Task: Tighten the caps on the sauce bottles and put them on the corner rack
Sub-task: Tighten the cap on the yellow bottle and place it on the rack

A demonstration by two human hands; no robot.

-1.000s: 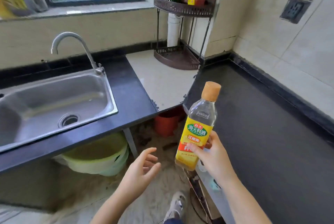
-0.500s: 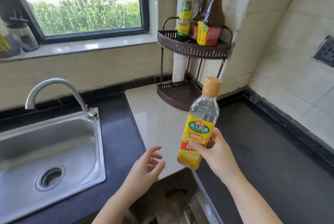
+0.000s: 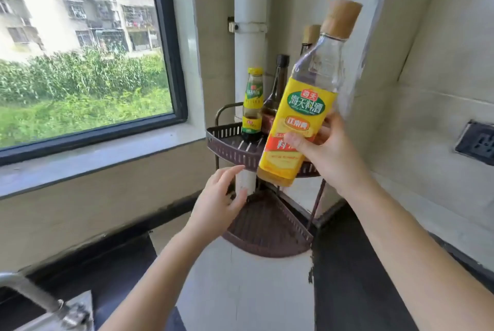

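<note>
Beside rack [image 3: 232, 152], right hand [image 3: 324, 155] has raised bottle [image 3: 302, 119].

Brown two-tier corner rack [image 3: 230, 150] on pale counter [image 3: 240, 290]; upper shelf: small yellow-capped bottle [image 3: 252, 106] left, dark bottles [image 3: 275, 95] right; lower shelf bare.

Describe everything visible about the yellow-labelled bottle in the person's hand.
The yellow-labelled bottle is clear, plastic by the look, with a tan cap on and a yellow wrap label carrying a green oval with Chinese characters and red patches. Only a little pale liquid shows at its base. It tilts, cap leaning right, held in the air in front of the upper shelf of the corner rack. The right hand grips its lower label; the left hand does not touch it.
</note>
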